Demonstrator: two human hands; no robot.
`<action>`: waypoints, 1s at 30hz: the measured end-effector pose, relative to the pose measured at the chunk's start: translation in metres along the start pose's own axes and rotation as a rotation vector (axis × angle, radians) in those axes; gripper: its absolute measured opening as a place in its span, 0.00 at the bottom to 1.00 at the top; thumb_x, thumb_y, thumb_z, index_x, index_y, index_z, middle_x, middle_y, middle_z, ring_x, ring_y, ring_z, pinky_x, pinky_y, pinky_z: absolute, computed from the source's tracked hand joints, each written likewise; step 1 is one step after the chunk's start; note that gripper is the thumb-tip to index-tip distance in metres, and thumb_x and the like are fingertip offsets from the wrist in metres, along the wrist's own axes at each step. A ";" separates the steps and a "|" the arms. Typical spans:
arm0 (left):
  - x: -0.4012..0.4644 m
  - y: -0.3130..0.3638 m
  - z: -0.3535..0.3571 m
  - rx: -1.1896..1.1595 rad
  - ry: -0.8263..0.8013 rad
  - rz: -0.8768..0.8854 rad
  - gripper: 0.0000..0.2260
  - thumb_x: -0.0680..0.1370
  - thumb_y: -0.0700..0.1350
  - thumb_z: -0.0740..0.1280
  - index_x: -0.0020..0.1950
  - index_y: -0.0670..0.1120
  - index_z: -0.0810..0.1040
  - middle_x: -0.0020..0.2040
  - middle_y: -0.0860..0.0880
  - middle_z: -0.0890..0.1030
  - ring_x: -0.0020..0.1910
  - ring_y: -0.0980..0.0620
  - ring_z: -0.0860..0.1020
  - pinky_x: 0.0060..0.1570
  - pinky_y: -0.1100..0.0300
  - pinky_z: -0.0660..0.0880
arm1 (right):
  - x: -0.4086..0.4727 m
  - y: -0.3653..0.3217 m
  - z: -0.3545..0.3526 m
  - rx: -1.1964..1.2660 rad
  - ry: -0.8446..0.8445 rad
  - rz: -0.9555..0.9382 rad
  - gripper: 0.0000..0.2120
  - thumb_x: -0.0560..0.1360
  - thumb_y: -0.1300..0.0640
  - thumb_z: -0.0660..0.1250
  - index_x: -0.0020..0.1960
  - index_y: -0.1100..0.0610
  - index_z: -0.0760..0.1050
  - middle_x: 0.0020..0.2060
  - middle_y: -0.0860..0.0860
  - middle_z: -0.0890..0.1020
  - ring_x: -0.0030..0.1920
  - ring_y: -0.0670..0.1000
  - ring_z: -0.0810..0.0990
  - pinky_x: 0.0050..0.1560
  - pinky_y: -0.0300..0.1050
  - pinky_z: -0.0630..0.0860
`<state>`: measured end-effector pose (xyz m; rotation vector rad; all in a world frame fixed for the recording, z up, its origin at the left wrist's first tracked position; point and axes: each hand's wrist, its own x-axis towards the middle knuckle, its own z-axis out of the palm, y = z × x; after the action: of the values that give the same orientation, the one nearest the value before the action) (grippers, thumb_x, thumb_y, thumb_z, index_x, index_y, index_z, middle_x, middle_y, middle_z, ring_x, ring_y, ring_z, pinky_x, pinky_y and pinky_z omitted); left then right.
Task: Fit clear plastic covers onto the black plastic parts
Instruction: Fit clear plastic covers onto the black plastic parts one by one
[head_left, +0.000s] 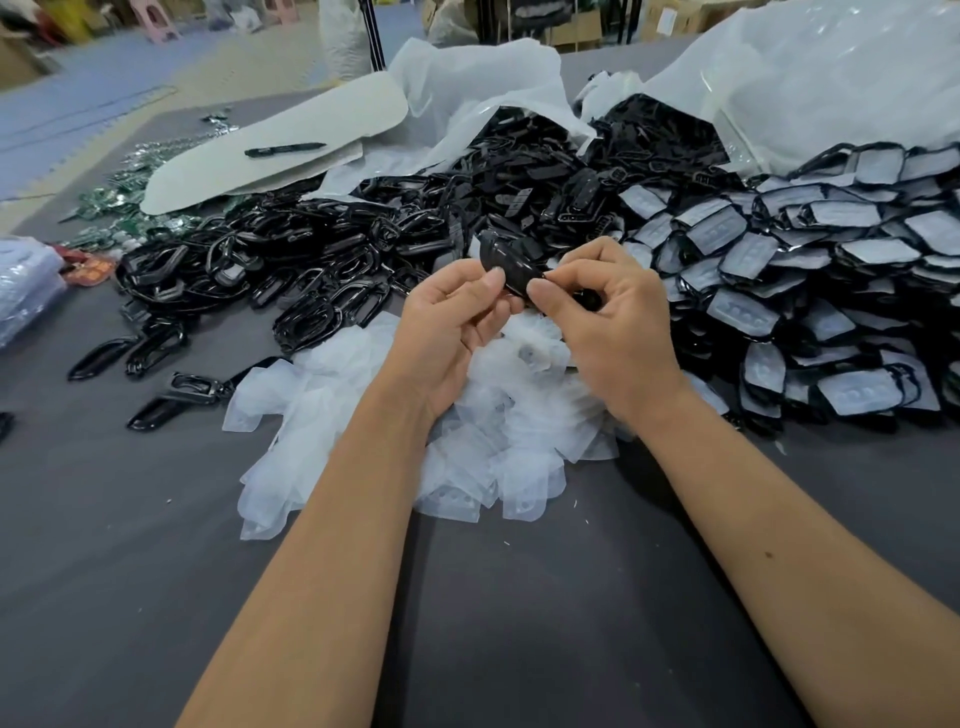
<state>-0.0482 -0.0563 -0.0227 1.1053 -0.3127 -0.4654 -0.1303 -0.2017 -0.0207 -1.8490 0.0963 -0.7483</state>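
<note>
Grey table (130, 545) beneath both forearms, spreading out to every side; beyond the hands and to the right, big crumpled translucent bags (810, 78) spilling their contents; straight beyond the hands and off to the left, a broad heap of bare black plastic parts (332, 249), glossy open frames tangled together, a few strays lying loose on the table left of the left forearm; to the right of the right hand, a stacked heap of covered parts (841, 270), black rims with pale clear faces; directly under both hands and wrists, a low pile of clear plastic covers (395, 447), flimsy and overlapping; far beyond the left hand, pale sheets (291, 135) with a black pen (284, 149) lying on top, and green circuit boards (119, 197) scattered beside them; raised between the two hands above the clear pile, one black plastic part (506, 260), tilted; left hand (447, 332) palm turned inward, thumb pressed on the near left edge of that part, fingers curled beneath it; right hand (608, 317) pinching the part's right end between thumb and curled forefinger, remaining fingers folded in; whether a clear cover already lies on the held part cannot be told
</note>
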 end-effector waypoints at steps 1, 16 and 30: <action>0.000 0.001 0.000 0.026 -0.002 0.002 0.04 0.82 0.37 0.67 0.48 0.41 0.80 0.43 0.46 0.83 0.38 0.55 0.82 0.39 0.68 0.79 | 0.001 0.001 -0.001 0.067 -0.021 0.049 0.05 0.77 0.61 0.75 0.43 0.57 0.84 0.43 0.50 0.79 0.41 0.44 0.78 0.44 0.38 0.76; -0.001 -0.004 0.003 0.171 0.022 0.054 0.04 0.83 0.40 0.67 0.49 0.42 0.80 0.43 0.45 0.82 0.38 0.55 0.80 0.40 0.63 0.79 | 0.003 0.007 -0.005 0.376 -0.051 0.255 0.15 0.76 0.70 0.73 0.61 0.62 0.82 0.39 0.53 0.85 0.41 0.48 0.85 0.46 0.39 0.81; 0.001 -0.003 0.001 0.235 -0.057 0.076 0.06 0.84 0.39 0.64 0.49 0.42 0.79 0.38 0.50 0.82 0.33 0.58 0.75 0.35 0.68 0.74 | 0.004 0.001 -0.003 0.599 -0.110 0.413 0.19 0.77 0.72 0.71 0.65 0.60 0.77 0.38 0.50 0.84 0.41 0.49 0.84 0.46 0.42 0.82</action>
<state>-0.0489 -0.0584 -0.0251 1.3053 -0.4665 -0.3996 -0.1283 -0.2067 -0.0189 -1.2375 0.1577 -0.3316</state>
